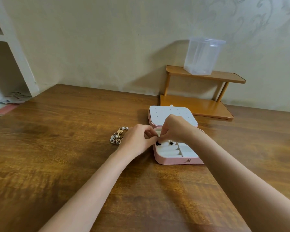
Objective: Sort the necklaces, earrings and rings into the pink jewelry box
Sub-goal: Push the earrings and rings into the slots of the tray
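The pink jewelry box [177, 160] lies open on the wooden table, its white perforated lid panel [159, 114] folded back. My left hand [138, 139] and my right hand [176, 126] meet over the box's left edge, both pinching a small black earring [158, 143] that dangles above the white ring rolls [169, 150]. A second black earring [171, 143] sits on the rolls. A pile of gold and pearl jewelry [118, 135] lies on the table just left of my left hand.
A small two-tier wooden shelf [206, 104] stands behind the box against the wall, with a clear plastic container [203, 57] on its top tier. A white shelving unit [12, 52] stands at the far left with papers at its foot.
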`<state>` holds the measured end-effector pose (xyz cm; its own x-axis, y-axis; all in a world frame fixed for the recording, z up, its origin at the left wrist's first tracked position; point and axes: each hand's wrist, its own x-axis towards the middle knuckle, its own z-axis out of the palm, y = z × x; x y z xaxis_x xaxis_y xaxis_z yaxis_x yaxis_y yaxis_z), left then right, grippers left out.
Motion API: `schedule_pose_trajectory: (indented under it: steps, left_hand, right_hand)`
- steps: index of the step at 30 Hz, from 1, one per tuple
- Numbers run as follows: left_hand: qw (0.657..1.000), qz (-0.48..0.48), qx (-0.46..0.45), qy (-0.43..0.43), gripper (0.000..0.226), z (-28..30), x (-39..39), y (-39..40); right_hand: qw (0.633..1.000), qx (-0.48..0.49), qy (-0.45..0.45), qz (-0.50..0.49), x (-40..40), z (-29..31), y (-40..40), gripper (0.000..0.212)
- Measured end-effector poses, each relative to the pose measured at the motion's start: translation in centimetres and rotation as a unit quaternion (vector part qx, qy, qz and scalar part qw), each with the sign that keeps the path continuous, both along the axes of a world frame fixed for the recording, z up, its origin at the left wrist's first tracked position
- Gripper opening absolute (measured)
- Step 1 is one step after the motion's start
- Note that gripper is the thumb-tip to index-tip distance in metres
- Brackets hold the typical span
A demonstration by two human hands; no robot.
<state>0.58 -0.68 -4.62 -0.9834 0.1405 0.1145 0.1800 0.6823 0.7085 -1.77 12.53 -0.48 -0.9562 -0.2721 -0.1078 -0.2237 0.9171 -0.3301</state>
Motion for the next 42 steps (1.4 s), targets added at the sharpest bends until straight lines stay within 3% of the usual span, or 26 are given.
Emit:
schedule_pose_trajectory:
  steps: [11, 16, 22, 28, 33, 35, 37, 39, 42]
  left_hand:
    - [1.000, 0.003, 0.013, 0.018, 0.014, 0.5, 0.2, -0.4]
    - [0.992, 0.083, 0.073, 0.064, 0.019, 1.8, 0.2, -4.7]
    - [0.990, 0.105, -0.081, 0.036, 0.015, -0.2, 0.5, -7.8]
    - [0.991, 0.082, -0.098, 0.034, 0.016, -0.9, 0.4, -6.9]
    - [0.989, 0.084, -0.106, 0.061, 0.015, -1.2, 0.5, -6.8]
    - [0.985, 0.094, -0.077, 0.122, 0.015, -0.7, 0.8, -6.5]
    - [0.986, 0.073, 0.017, 0.148, 0.014, 0.5, 1.3, -5.3]
    - [0.989, 0.036, 0.095, 0.109, 0.013, 1.6, 1.7, -3.5]
    - [0.988, 0.021, 0.144, 0.051, 0.009, 2.4, 1.3, -1.4]
  right_hand:
    - [0.999, -0.050, 0.014, 0.006, -0.1, 1.6, 1.5, 0.023]
    - [0.993, -0.068, 0.062, 0.074, -0.1, 1.8, -0.4, 0.017]
    - [0.980, -0.019, 0.088, 0.179, 0.4, -0.3, -4.1, 0.019]
    - [0.967, 0.073, 0.119, 0.214, 0.7, -2.2, -5.8, 0.020]
    - [0.975, 0.007, 0.101, 0.195, 0.6, -2.2, -5.1, 0.015]
    - [0.983, -0.071, 0.082, 0.149, 0.3, -1.2, -4.1, 0.010]
    - [0.982, -0.140, 0.079, 0.104, 0.1, -0.1, -2.8, 0.006]
    - [0.978, -0.177, 0.080, 0.074, 0.0, 0.8, -1.6, 0.003]
    - [0.976, -0.196, 0.073, 0.055, 0.0, 1.5, 0.0, 0.009]
